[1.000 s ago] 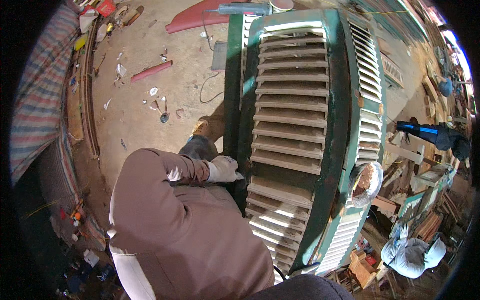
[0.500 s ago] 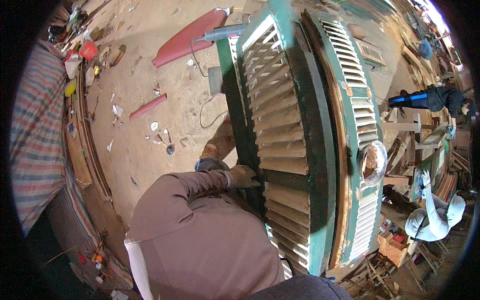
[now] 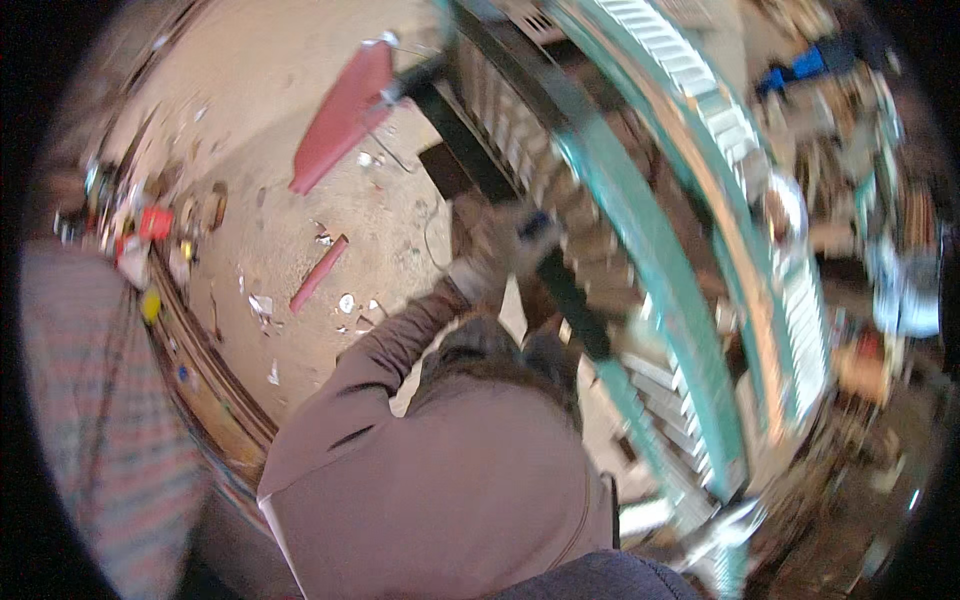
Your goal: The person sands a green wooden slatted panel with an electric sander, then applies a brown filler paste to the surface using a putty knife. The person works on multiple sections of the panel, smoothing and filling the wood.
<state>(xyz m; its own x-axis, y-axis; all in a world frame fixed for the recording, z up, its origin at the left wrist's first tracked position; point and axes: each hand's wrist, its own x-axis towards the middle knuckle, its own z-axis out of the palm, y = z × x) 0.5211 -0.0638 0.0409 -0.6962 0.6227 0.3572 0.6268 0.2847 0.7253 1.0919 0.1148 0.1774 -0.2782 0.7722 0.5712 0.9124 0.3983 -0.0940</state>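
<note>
A green louvred shutter (image 3: 640, 235) leans at a slant in front of me, its slats blurred by movement. My left hand (image 3: 505, 245), in a dirty work glove, is at the shutter's dark near edge. Its fingers look wrapped over that edge, though they are smeared. A pale blurred shape (image 3: 722, 530) at the shutter's lower end may be my right hand; its fingers cannot be made out. Behind stands a second green louvred shutter (image 3: 735, 125) with a bare wooden edge. A clear round object (image 3: 785, 208) is against its outer side.
A red sheet (image 3: 345, 125) and a small red strip (image 3: 318, 272) lie on the littered floor at left, near a loose cable. Striped cloth (image 3: 90, 420) hangs at far left beside long boards (image 3: 215, 370). Two blurred people, one in light clothing (image 3: 905, 290), are at right among timber.
The near shutter has tilted, its top leaning left and its lower end swinging right. My left hand has moved up and forward with its edge. My view has shifted too.
</note>
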